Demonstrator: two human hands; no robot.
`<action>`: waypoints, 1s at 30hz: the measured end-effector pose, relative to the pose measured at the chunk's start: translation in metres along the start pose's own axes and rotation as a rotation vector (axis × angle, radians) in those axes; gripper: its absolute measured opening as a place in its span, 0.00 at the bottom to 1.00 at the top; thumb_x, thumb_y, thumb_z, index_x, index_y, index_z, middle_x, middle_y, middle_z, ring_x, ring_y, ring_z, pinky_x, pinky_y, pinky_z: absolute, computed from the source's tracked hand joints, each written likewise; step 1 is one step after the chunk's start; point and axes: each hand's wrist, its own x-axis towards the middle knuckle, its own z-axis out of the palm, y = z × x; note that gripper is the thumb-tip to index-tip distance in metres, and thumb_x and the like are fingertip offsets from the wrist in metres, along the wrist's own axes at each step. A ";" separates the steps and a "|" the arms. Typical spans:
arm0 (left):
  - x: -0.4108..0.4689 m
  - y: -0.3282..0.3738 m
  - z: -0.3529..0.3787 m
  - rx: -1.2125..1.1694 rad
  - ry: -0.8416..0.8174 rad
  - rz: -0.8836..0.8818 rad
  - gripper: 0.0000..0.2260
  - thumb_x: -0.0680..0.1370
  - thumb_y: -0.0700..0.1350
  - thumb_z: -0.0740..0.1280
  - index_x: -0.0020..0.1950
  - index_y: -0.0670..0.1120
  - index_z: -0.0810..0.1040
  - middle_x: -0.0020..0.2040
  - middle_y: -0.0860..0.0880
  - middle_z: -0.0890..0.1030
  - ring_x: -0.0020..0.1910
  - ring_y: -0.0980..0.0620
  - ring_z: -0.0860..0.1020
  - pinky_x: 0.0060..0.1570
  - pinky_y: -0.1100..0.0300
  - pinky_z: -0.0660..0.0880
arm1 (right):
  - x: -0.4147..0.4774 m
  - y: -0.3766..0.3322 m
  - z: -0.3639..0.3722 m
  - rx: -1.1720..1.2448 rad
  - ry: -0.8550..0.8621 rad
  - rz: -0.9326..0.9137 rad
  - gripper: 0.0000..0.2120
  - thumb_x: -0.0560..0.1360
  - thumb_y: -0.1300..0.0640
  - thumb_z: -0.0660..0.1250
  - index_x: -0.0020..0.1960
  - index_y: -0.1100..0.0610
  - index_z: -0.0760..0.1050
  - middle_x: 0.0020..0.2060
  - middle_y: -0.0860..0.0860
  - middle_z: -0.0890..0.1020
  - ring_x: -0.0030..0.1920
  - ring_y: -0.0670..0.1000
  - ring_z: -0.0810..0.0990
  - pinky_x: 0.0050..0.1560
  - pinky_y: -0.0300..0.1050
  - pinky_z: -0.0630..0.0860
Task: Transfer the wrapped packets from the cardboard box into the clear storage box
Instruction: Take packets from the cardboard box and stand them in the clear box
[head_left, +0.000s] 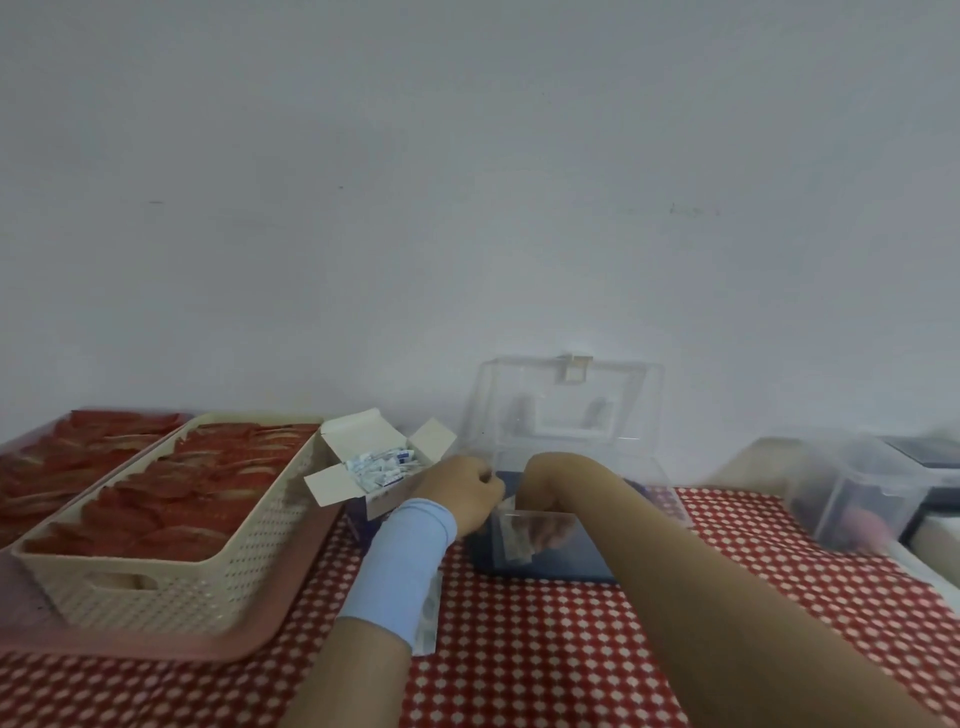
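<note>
The cardboard box (337, 486) stands open at the table's middle, flaps spread, with several small white-and-blue wrapped packets (382, 465) inside. Right of it is the clear storage box (519, 561), its transparent lid (569, 405) raised against the wall. My left hand (462, 493), with a light blue band on the wrist, hovers at the clear box's left rim with curled fingers pinching a pale wrapped packet (508, 503). My right hand (545, 527) reaches down inside the clear box, seen through its wall, gripping pale packets (514, 543) there.
A cream perforated basket (171, 582) full of red sachets sits on a pink tray (156, 642) at left, with more red sachets (78, 447) behind. Another clear lidded container (852, 493) stands at right. One flat packet (428, 618) lies on the red-and-white checked cloth (545, 649) beside my left wrist.
</note>
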 end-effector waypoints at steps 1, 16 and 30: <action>0.001 -0.001 0.000 -0.028 0.000 0.010 0.13 0.80 0.46 0.59 0.42 0.40 0.77 0.40 0.43 0.81 0.40 0.45 0.80 0.42 0.54 0.77 | 0.000 0.001 0.000 0.003 -0.001 0.002 0.10 0.81 0.59 0.66 0.45 0.64 0.79 0.37 0.56 0.84 0.36 0.50 0.83 0.37 0.41 0.81; -0.003 -0.014 -0.002 -0.219 -0.070 0.026 0.12 0.82 0.47 0.60 0.51 0.45 0.82 0.45 0.47 0.85 0.38 0.53 0.84 0.28 0.69 0.74 | -0.011 0.008 -0.001 0.170 -0.042 -0.037 0.11 0.83 0.60 0.62 0.50 0.67 0.79 0.45 0.60 0.86 0.49 0.56 0.85 0.49 0.48 0.84; -0.056 -0.051 -0.026 0.258 -0.160 -0.053 0.13 0.80 0.41 0.61 0.58 0.46 0.83 0.53 0.46 0.83 0.49 0.48 0.81 0.49 0.60 0.75 | -0.101 -0.018 0.023 -0.042 0.193 -0.587 0.08 0.77 0.59 0.68 0.49 0.62 0.84 0.38 0.53 0.87 0.30 0.47 0.84 0.30 0.39 0.77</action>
